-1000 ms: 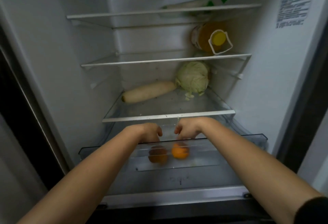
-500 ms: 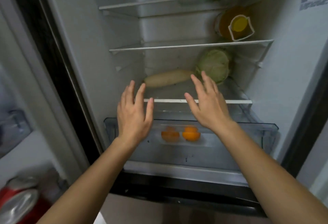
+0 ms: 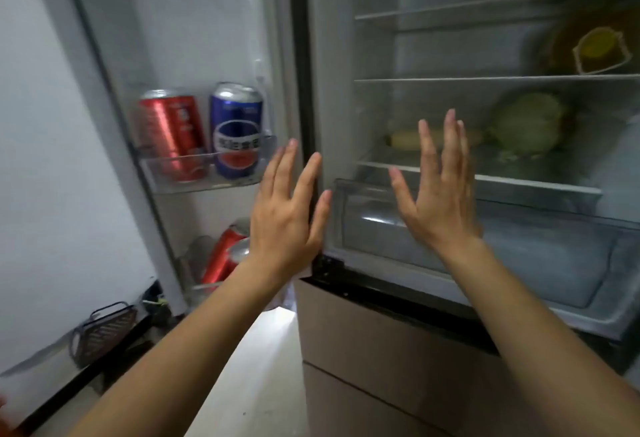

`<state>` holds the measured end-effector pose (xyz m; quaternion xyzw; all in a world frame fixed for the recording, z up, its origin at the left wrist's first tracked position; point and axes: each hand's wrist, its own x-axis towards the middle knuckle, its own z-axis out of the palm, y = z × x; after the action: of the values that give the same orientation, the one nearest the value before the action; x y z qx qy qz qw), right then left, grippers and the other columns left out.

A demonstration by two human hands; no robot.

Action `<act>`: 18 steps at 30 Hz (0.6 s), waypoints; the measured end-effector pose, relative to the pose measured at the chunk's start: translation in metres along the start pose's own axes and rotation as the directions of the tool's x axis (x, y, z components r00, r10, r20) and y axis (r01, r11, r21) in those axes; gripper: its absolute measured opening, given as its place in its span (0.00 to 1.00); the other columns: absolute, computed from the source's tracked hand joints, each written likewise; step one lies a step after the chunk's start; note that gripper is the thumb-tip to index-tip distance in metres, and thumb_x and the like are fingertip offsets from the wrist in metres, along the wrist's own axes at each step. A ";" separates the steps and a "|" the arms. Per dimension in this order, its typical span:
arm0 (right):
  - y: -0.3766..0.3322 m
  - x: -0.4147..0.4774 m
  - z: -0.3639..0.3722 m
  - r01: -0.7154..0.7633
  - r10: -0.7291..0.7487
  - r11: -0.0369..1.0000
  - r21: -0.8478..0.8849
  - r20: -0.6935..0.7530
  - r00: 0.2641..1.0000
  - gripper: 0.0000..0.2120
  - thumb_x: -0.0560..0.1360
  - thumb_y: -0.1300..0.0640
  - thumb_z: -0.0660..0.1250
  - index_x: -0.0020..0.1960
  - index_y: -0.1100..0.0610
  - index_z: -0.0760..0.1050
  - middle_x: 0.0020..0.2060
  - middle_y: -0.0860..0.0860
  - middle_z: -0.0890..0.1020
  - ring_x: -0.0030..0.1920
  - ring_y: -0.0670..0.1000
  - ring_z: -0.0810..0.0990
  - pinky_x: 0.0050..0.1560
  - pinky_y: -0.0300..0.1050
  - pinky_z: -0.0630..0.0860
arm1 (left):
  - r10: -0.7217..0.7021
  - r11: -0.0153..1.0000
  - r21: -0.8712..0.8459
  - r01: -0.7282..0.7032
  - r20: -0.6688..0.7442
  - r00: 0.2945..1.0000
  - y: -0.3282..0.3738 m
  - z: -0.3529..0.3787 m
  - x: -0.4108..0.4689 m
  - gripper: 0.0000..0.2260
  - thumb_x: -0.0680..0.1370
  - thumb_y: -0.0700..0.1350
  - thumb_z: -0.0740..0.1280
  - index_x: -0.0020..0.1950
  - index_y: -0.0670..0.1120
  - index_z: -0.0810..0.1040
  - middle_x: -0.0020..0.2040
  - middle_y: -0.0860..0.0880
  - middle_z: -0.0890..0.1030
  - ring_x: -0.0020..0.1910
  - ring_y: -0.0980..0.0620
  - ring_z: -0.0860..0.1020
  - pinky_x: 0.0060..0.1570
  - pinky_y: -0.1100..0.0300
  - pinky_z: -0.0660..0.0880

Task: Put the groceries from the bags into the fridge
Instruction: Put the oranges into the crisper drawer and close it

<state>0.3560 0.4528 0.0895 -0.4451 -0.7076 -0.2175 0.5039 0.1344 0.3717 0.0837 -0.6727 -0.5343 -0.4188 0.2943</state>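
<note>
Both hands, left (image 3: pixel 284 225) and right (image 3: pixel 437 194), spread wide and empty before fridge (image 3: pixel 332 65); door holds one blue can (image 3: pixel 236 131), three red metal cans (image 3: pixel 172 133).

A red can (image 3: pixel 172 133) and a blue can (image 3: pixel 236 130) with a red-white-blue roundel are seen. A pale green cabbage (image 3: pixel 528 123), seemingly, is blurred.

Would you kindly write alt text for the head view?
Both hands, left hand and right hand, are raised open and empty before an open fridge. A cabbage sits on a shelf; a red can and blue can stand in the door.
</note>
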 end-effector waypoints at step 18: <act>-0.543 -0.122 0.097 0.324 -0.465 0.759 0.564 0.123 0.877 0.36 0.79 0.43 0.62 0.81 0.56 0.55 0.79 0.62 0.48 0.80 0.63 0.48 0.76 0.67 0.53 | -0.620 0.591 0.628 0.506 -0.047 0.783 -0.309 -0.425 -0.287 0.26 0.82 0.57 0.52 0.77 0.45 0.63 0.79 0.40 0.58 0.78 0.40 0.57 0.71 0.37 0.57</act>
<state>-0.1442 0.1997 0.0164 -0.1532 -0.8764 -0.0575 0.4529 -0.2924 -0.0433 0.0183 -0.3700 -0.8485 -0.2335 0.2976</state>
